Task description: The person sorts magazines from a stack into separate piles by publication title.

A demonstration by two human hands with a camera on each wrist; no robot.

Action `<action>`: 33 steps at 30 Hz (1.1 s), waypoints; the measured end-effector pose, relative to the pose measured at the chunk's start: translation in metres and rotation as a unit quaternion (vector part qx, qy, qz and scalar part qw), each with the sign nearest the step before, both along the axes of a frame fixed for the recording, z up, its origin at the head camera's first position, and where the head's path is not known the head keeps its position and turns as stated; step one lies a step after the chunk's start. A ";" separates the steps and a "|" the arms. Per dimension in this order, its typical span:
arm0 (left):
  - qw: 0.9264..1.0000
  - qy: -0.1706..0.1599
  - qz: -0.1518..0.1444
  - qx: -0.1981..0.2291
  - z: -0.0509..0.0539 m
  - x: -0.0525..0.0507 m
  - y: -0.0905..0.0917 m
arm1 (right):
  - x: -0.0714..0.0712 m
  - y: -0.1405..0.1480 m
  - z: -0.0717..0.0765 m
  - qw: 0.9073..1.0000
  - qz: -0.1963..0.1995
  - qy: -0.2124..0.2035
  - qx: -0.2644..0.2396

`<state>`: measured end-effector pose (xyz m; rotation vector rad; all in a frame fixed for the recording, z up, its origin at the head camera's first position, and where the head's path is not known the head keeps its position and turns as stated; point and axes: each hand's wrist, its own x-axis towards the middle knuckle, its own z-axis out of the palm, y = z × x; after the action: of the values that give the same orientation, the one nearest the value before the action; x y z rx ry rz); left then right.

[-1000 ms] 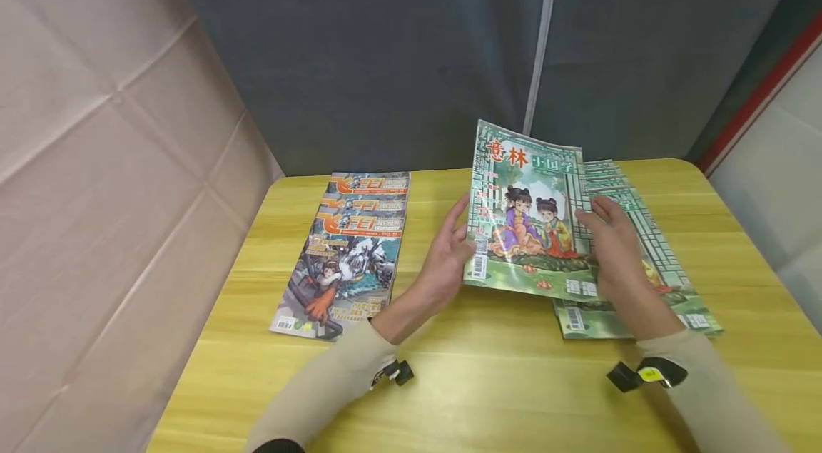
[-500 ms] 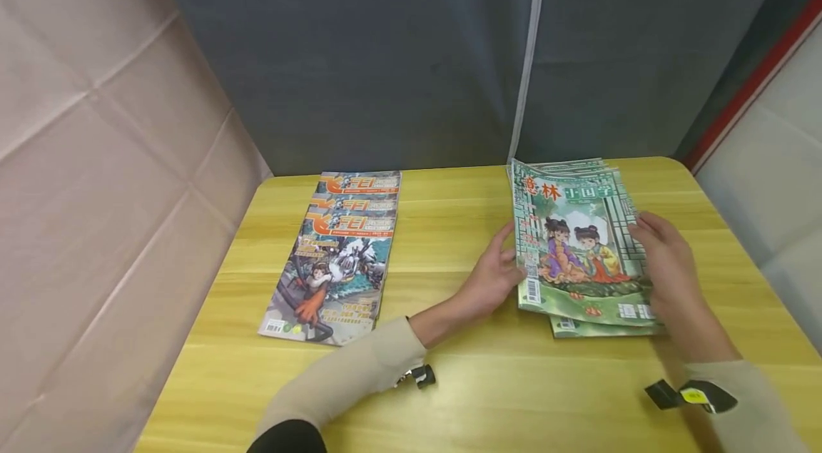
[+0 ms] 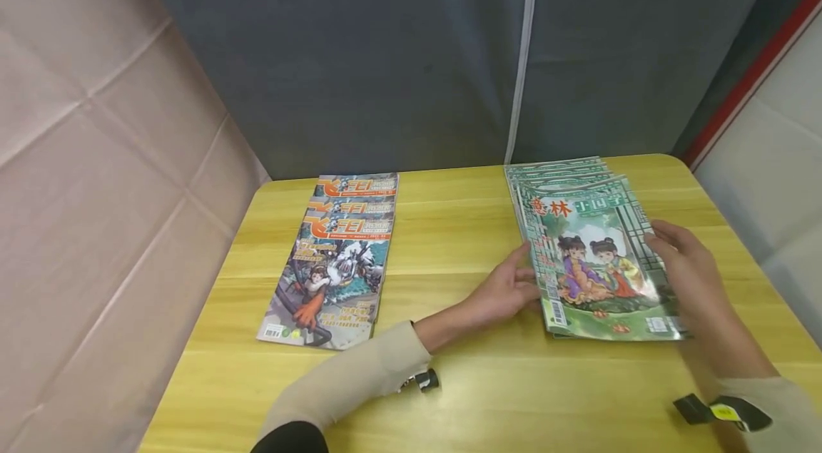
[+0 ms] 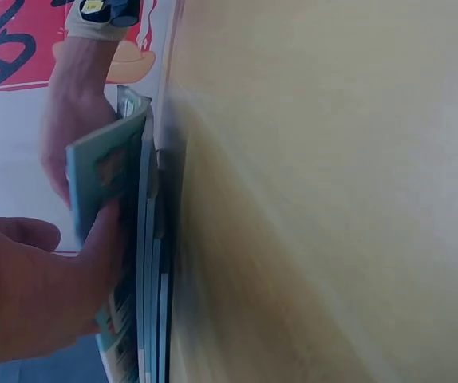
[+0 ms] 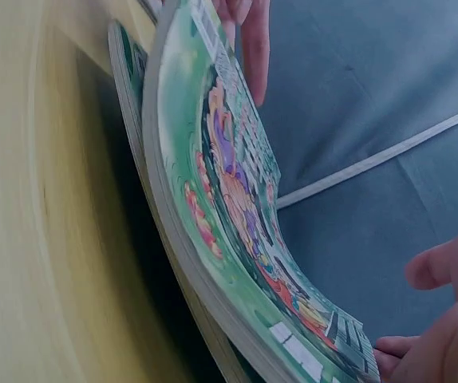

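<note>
A green magazine (image 3: 597,260), with two cartoon children on its cover, lies over a fanned stack of like magazines (image 3: 557,169) at the right of the table. My left hand (image 3: 502,292) holds its left edge; in the left wrist view that side tilts up from the stack. At the right edge is my right hand (image 3: 690,271), fingers partly hidden. The right wrist view shows the magazine (image 5: 229,199) bowed between both hands, its right side raised. There, the right thumb (image 5: 444,263) is off the cover while fingers touch the edge.
Several orange-titled magazines (image 3: 334,275) lie overlapped at the left of the yellow wood-grain table (image 3: 449,225). A dark grey curtain (image 3: 359,68) hangs behind, a pale panel (image 3: 109,225) stands left, and a white one (image 3: 783,168) right.
Both hands have carried the green magazine right and down onto the stack, where it now lines up with the lower edge. The orange-titled magazines have stayed put.
</note>
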<state>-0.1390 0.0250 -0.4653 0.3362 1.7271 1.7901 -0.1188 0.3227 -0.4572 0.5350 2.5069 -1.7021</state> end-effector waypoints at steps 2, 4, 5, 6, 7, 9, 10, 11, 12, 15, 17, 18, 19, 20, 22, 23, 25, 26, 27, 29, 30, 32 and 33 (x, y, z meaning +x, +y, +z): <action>1.000 -0.007 -0.012 -0.015 0.003 0.000 -0.001 | 0.002 0.003 0.001 1.000 0.002 -0.003 0.026; 0.999 -0.004 -0.030 -0.044 0.007 0.000 -0.003 | 0.003 0.004 0.001 0.999 0.007 0.001 0.047; 0.997 0.002 -0.041 -0.060 0.008 0.000 -0.005 | 0.004 0.005 0.001 0.998 0.011 0.005 0.062; 0.996 0.011 -0.052 -0.078 0.010 -0.001 -0.006 | 0.005 0.005 0.001 0.997 0.013 0.007 0.079; 0.993 0.021 -0.065 -0.095 0.012 -0.001 -0.008 | 0.005 0.006 0.001 0.996 0.015 0.009 0.090; 0.988 0.037 -0.086 -0.120 0.013 -0.002 -0.010 | 0.005 0.007 0.000 0.993 0.019 0.009 0.116; 0.987 0.040 -0.093 -0.124 0.014 -0.003 -0.011 | 0.005 0.007 0.000 0.991 0.020 0.007 0.128; 0.986 0.041 -0.097 -0.129 0.014 -0.003 -0.011 | 0.005 0.008 0.000 0.991 0.021 0.005 0.135; 0.985 0.041 -0.099 -0.134 0.014 -0.003 -0.011 | 0.005 0.008 0.001 0.990 0.022 0.002 0.142; 0.984 0.033 -0.102 -0.140 0.014 -0.003 -0.011 | 0.005 0.008 0.001 0.989 0.027 -0.009 0.146; 0.984 0.030 -0.104 -0.143 0.014 -0.003 -0.011 | 0.005 0.009 0.002 0.988 0.034 -0.014 0.150; 0.984 0.030 -0.104 -0.144 0.014 -0.004 -0.011 | 0.006 0.009 0.002 0.987 0.039 -0.016 0.155; 0.983 0.030 -0.105 -0.145 0.014 -0.004 -0.011 | 0.006 0.010 0.001 0.986 0.044 -0.016 0.159; 0.983 0.029 -0.105 -0.145 0.013 -0.004 -0.012 | 0.006 0.010 0.001 0.985 0.049 -0.016 0.164; 0.984 0.023 -0.106 -0.140 0.012 -0.004 -0.012 | 0.006 0.011 0.000 0.983 0.059 -0.015 0.173; 0.985 0.019 -0.105 -0.136 0.011 -0.005 -0.012 | 0.006 0.012 0.000 0.982 0.063 -0.015 0.177; 0.986 0.007 -0.105 -0.128 0.010 -0.005 -0.012 | 0.007 0.013 -0.001 0.981 0.066 -0.018 0.180; 0.987 0.000 -0.106 -0.123 0.009 -0.005 -0.012 | 0.007 0.013 -0.001 0.981 0.068 -0.019 0.182; 0.987 -0.005 -0.107 -0.120 0.008 -0.006 -0.011 | 0.007 0.014 -0.001 0.980 0.069 -0.019 0.183; 0.987 -0.010 -0.110 -0.120 0.007 -0.006 -0.011 | 0.007 0.015 -0.001 0.979 0.073 -0.021 0.186; 0.986 -0.011 -0.114 -0.118 0.007 -0.006 -0.012 | 0.007 0.016 -0.002 0.979 0.076 -0.023 0.188; 0.986 -0.009 -0.120 -0.118 0.007 -0.006 -0.012 | 0.006 0.016 -0.002 0.978 0.081 -0.028 0.190; 0.985 -0.007 -0.122 -0.121 0.007 -0.006 -0.013 | 0.006 0.017 -0.002 0.977 0.084 -0.031 0.191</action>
<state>-0.1448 0.0120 -0.4585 0.4101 1.7865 1.3900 -0.1126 0.3393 -0.4592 0.3744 2.7544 -1.1338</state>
